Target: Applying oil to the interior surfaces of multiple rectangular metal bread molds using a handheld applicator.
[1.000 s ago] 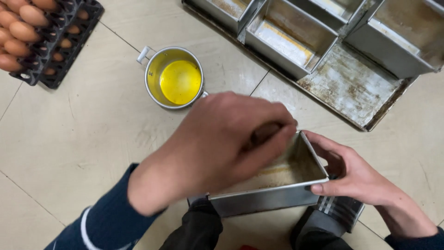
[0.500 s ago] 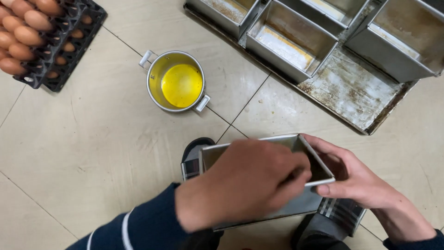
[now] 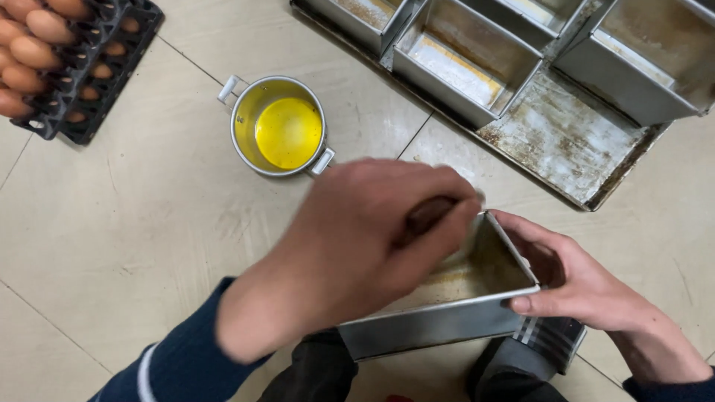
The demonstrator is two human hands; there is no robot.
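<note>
The left hand (image 3: 372,246) clenches a brown handle (image 3: 426,216) inside the loaf tin (image 3: 447,313) at 6 o'clock; the right hand (image 3: 573,279) grasps its end. Better to coat corners evenly. Oil pot (image 3: 279,126) sits at 11 o'clock.

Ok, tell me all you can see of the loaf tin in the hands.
The loaf tin is a rectangular, straight-walled box of dull grey metal, its inside stained brownish. It is held above the tiled floor, tipped so the opening faces up and away. The right hand grips its right end, thumb on the rim. The left hand reaches over it holding a brown handle, hiding the left part.
</note>
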